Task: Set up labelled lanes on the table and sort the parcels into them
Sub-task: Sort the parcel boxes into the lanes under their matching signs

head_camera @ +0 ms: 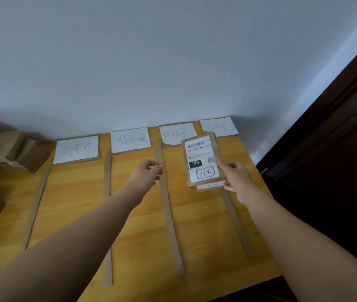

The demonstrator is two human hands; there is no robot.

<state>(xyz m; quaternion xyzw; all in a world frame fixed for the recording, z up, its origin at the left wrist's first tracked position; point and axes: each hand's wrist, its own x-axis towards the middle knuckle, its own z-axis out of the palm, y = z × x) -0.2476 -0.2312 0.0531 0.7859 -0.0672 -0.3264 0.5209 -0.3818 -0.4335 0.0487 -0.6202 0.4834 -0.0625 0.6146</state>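
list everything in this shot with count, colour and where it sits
table: 1, yellow-orange wood, fills the lower frame
lane labels: 4, white paper with handwriting on brown card, in a row along the far edge by the wall
divider strips: 4, brown cardboard, running from near the labels toward the camera
parcel: 1, brown with a white shipping label, far right, in front of the third and fourth labels
cardboard boxes: several, brown, left of the table
wall: 1, pale grey-white, behind the table
dark panel: 1, dark brown, right side
left hand: 1, above the table's middle, loosely curled, holding nothing
right hand: 1, holds the parcel's right edge
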